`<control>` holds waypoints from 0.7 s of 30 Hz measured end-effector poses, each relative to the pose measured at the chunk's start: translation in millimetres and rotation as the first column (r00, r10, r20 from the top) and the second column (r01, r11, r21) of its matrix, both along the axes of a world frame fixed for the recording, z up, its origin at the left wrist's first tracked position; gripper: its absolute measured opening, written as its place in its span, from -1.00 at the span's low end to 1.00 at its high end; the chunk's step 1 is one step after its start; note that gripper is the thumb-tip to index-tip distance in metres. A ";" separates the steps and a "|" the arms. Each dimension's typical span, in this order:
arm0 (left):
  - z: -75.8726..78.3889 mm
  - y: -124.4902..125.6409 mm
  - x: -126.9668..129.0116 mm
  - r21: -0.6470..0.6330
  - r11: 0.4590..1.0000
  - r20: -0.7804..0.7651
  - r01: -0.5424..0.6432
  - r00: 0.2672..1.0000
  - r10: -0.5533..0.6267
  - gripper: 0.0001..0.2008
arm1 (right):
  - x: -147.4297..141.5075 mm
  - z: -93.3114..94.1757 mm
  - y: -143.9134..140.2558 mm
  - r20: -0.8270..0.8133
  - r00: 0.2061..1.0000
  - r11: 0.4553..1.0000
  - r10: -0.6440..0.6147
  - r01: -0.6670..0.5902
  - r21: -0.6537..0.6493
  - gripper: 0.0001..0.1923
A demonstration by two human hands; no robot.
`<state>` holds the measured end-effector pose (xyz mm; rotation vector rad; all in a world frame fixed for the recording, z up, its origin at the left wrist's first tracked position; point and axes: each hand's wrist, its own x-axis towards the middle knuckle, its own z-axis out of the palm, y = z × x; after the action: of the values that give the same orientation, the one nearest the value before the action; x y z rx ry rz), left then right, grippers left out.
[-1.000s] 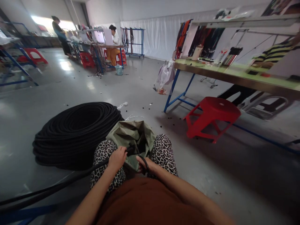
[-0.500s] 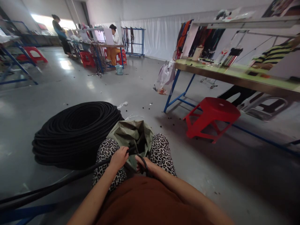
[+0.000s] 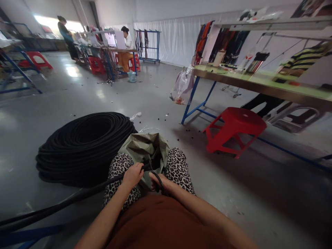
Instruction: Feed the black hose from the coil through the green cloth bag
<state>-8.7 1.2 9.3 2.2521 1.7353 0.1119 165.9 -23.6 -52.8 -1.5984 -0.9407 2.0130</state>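
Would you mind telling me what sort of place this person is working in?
Most likely a factory workshop or assembly hall. A big coil of black hose lies on the bare concrete floor, long blue-framed workbenches stand with red plastic stools, and other people work at a far bench.

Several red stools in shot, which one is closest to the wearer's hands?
The red stool standing on the floor by the green-topped workbench, right of the right hand. The other red stools sit far back, near the distant tables.
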 end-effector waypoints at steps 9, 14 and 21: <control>0.5 -0.7 -1.1 -0.002 0.999 -0.056 0.047 0.997 -0.047 -0.69 | -3.5 2.5 1.9 0.023 1.000 0.999 0.011 -0.010 -0.042 -0.57; -1.7 -2.0 -2.2 0.001 0.997 -0.081 0.078 0.994 -0.078 -0.69 | -3.7 6.1 2.0 0.046 0.999 1.000 0.008 -0.006 -0.025 -0.54; 0.7 -2.1 -2.4 -0.025 0.994 -0.102 0.105 0.989 -0.107 -0.69 | -1.2 1.5 3.8 0.097 0.993 0.998 0.065 -0.066 0.014 -0.50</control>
<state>-11.0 -0.9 10.0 2.3689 1.6540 -0.0451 164.8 -19.7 -51.3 -1.6889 -1.0556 1.9806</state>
